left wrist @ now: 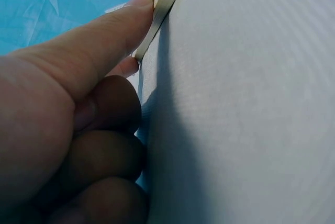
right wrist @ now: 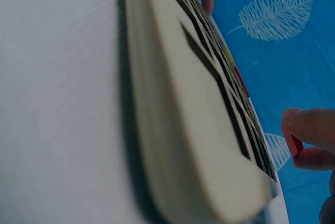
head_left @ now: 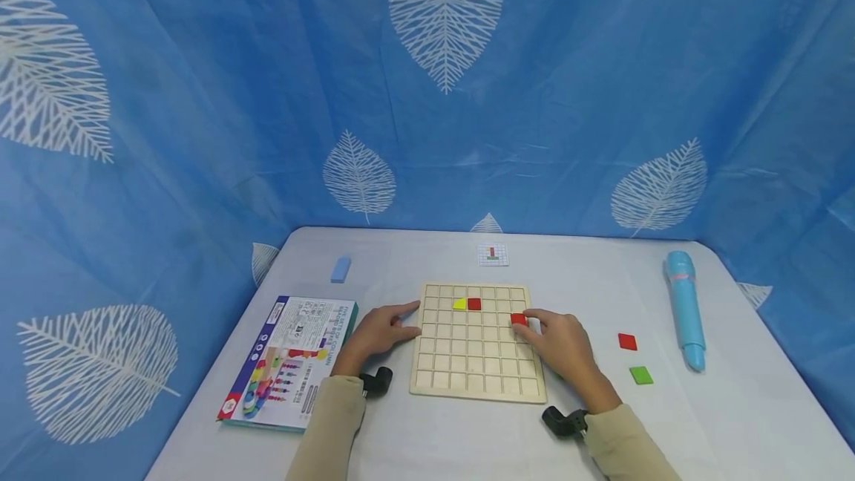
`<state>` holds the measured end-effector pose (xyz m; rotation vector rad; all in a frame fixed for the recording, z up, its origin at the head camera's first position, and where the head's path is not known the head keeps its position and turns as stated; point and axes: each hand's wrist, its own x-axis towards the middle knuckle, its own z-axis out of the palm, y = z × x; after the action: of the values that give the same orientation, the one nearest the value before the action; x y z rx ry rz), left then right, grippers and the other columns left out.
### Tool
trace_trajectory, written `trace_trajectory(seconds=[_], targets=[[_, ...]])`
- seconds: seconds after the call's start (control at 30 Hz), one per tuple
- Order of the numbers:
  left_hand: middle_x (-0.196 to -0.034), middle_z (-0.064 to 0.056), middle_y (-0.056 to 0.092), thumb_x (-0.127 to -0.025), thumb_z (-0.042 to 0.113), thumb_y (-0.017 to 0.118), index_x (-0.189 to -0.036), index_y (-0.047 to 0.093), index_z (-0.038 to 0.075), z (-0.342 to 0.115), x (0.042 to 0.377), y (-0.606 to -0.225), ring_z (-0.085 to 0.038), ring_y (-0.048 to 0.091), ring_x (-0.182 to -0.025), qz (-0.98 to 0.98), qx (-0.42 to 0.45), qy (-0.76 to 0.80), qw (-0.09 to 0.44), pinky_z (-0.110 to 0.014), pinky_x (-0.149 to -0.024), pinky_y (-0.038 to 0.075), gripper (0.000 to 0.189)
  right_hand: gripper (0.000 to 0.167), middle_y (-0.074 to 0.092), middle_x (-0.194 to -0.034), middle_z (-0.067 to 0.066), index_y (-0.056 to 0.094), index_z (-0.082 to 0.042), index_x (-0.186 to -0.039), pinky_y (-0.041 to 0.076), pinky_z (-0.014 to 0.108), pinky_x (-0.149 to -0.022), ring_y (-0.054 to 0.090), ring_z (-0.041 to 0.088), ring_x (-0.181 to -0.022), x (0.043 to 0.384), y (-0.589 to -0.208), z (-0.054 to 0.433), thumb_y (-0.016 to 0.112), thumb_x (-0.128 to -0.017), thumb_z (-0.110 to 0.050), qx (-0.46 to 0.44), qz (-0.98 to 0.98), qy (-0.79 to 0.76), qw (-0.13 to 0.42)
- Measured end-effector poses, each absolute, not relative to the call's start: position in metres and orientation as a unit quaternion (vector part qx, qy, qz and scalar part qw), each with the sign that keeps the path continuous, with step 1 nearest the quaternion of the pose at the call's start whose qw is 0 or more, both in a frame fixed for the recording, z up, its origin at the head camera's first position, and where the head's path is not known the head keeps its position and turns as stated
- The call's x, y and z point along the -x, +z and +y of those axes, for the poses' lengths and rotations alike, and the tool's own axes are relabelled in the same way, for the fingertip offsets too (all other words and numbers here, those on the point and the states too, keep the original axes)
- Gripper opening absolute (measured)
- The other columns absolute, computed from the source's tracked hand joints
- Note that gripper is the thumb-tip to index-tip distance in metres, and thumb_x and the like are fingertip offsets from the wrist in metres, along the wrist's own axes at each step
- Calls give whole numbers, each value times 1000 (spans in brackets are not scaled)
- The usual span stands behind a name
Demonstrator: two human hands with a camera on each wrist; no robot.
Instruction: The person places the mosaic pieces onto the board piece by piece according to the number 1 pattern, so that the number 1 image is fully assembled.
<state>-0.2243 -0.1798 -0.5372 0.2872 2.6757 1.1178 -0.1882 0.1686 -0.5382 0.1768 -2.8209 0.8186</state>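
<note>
A blue cloth (head_left: 267, 58) with pale leaf prints hangs around a white-covered desk (head_left: 427, 436). On the desk lies a wooden grid board (head_left: 477, 390). At the board's left edge the left hand (head_left: 378, 331) touches the wood with thumb and index finger spread; at its right edge the right hand (head_left: 564, 344) pinches a square red tile (head_left: 518, 318). Right of the board lie a green tile (head_left: 641, 375) and, slightly farther, a loose red tile (head_left: 627, 341). In the board's far part a yellow tile (head_left: 459, 303) and a seated red tile (head_left: 474, 304) sit side by side, left of and slightly beyond the pinched one; the coming move seems to turn on that offset, with the right hand nearer. Beyond the board lies a pattern card (head_left: 493, 254). The head view shows the pinched tile overlapping the board's edge; only the right wrist view shows it tilted and apart from the wood
</note>
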Motion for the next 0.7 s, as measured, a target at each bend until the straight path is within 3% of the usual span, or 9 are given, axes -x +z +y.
trace_trajectory(seconds=[0.37, 0.7], targets=[[-68, 0, 50, -91, 40, 78, -148, 57, 27, -179, 225, -537, -16, 43, -59, 916, -91, 373, 116, -30, -56, 35, 63, 43, 42, -54, -5, 76, -9, -118, 30, 31, -54, 37, 14, -57, 193, -542, 146, 80, -89, -40, -71, -944, 311, 81], [-66, 0, 48, -91, 40, 78, -148, 57, 26, -180, 223, -536, -15, 41, -57, 916, -94, 374, 113, -29, -55, 34, 62, 40, 56, -58, -5, 79, -9, -113, 40, 33, -59, 46, 14, -61, 201, -547, 130, 82, -87, -40, -94, -941, 312, 96]])
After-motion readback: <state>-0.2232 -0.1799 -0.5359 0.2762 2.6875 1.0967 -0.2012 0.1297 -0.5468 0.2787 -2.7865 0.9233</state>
